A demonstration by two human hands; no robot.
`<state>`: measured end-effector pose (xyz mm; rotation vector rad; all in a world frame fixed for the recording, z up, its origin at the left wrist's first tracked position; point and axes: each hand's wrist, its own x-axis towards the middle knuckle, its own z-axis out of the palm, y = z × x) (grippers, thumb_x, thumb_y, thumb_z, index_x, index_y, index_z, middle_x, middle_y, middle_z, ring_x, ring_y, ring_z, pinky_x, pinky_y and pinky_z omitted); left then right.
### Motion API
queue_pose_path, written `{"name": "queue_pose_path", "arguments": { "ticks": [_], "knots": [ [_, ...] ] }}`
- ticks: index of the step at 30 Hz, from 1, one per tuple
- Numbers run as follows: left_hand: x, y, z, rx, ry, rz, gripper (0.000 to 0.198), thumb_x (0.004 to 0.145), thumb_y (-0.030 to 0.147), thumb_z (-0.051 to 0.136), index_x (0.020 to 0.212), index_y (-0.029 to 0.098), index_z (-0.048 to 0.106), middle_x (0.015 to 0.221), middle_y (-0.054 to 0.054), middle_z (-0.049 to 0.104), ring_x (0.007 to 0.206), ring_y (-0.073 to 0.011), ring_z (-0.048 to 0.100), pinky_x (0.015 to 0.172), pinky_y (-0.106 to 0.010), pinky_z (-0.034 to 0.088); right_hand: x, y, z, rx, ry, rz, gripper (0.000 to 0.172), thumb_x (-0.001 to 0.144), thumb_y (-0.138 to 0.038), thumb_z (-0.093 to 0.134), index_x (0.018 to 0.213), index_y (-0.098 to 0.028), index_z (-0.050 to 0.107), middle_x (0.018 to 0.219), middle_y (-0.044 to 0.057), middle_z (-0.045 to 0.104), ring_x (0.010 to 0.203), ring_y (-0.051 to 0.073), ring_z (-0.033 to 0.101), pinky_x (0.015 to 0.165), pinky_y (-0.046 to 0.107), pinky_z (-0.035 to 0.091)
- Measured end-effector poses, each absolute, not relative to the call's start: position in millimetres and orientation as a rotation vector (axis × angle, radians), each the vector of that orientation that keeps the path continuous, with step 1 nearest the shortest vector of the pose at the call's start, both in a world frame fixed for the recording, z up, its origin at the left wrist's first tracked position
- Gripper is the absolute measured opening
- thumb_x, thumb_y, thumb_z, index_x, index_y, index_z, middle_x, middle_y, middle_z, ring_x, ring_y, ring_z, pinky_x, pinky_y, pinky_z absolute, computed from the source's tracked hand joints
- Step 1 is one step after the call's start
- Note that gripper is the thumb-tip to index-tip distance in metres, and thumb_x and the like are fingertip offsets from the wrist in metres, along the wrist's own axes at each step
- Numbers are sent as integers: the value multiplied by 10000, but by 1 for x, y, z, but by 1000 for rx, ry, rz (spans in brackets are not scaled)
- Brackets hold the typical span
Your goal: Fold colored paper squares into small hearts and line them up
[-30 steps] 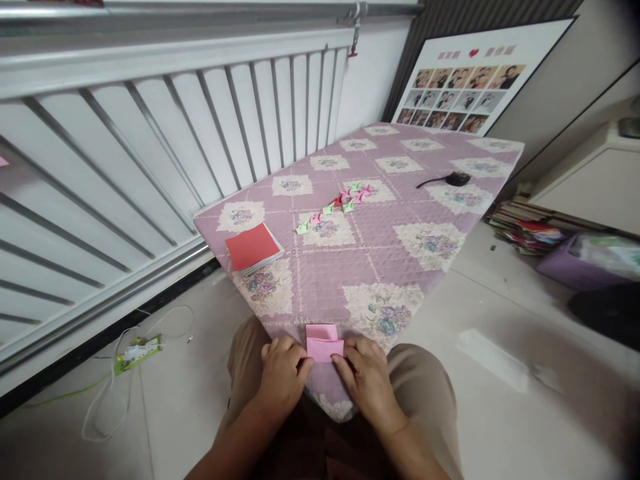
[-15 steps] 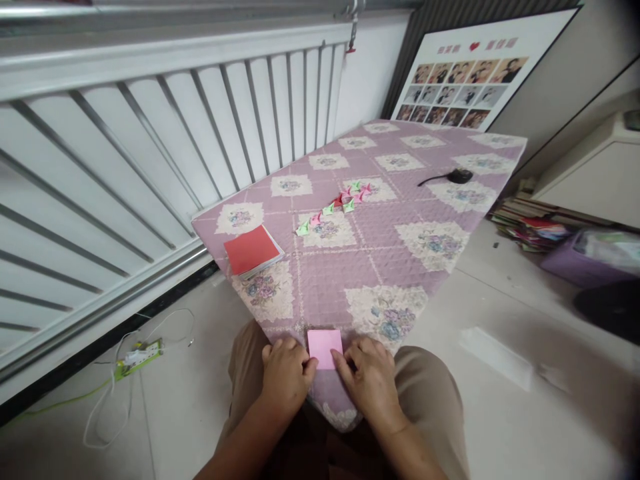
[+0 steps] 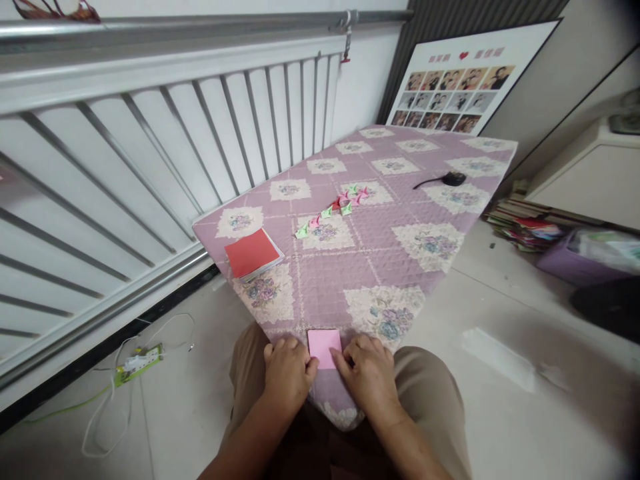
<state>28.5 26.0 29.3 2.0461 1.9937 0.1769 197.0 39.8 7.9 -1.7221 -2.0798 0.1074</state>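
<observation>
A square of pink paper (image 3: 324, 347) lies flat on the cloth at the near corner of the table. At its left edge is my left hand (image 3: 289, 370), fingers curled under and thumb tip touching the lower left side. My right hand (image 3: 369, 367) is closed at the right edge, with its thumb pressing on the sheet. Both hands' fingertips are partly hidden beneath the knuckles. Farther up the table, several small folded paper pieces (image 3: 327, 213) in green, pink and red stand in an uneven row. A stack of paper with a red top sheet (image 3: 253, 253) lies at the left.
The table has a purple flowered cloth (image 3: 330, 280). A black object with a short cord (image 3: 454, 178) lies toward its far right. A white radiator (image 3: 175, 153) runs along the left side. On the floor sit a power strip (image 3: 140, 363) with cables and a purple bin (image 3: 575, 260).
The view has tilted up slightly. Both hands and the pink paper keep almost the same positions.
</observation>
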Motion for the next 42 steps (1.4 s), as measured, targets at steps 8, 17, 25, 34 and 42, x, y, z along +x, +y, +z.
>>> {"name": "queue_pose_path", "arguments": {
  "ticks": [8, 17, 25, 34, 42],
  "knots": [
    [28, 24, 22, 2392, 1728, 362, 148, 916, 225, 501, 1000, 224, 623, 1112, -42, 613, 1057, -230, 504, 878, -391, 360, 197, 39, 5, -1713, -2077, 82, 291, 802, -367, 654, 567, -220, 566, 707, 27, 574, 769, 206, 493, 696, 335, 296],
    [19, 28, 1, 2574, 1361, 386, 235, 943, 252, 477, 1148, 284, 586, 1231, 14, 601, 1176, -182, 464, 953, -364, 343, 205, 38, -5, -1602, -2038, 77, 194, 899, -315, 512, 782, -211, 627, 806, 51, 650, 809, 214, 556, 742, 349, 366],
    [2, 23, -6, 2642, 1248, 318, 361, 952, 342, 435, 1303, 289, 499, 1334, -22, 546, 1295, -200, 396, 1113, -440, 203, 210, 32, -2, -1160, -2593, 171, 617, 905, -378, 507, 1458, -219, 282, 1426, 79, 461, 1334, 239, 372, 1054, 465, 276],
    [-17, -2, -6, 2666, 1280, 249, 554, 903, 525, 459, 1391, 269, 401, 1473, -60, 392, 1373, -269, 284, 1120, -520, 145, 227, 40, -7, -1330, -2571, 146, 705, 861, -533, 520, 1460, -240, 290, 1483, 96, 369, 1376, 289, 292, 1070, 540, 246],
    [-12, -4, -6, 2623, 1322, 269, 538, 909, 508, 450, 1380, 252, 422, 1466, -84, 398, 1376, -276, 264, 1115, -535, 145, 218, 41, -3, -1602, -2262, 200, 421, 897, -482, 467, 1230, -250, 582, 1393, 99, 495, 1310, 300, 395, 996, 547, 330]
  ]
}}
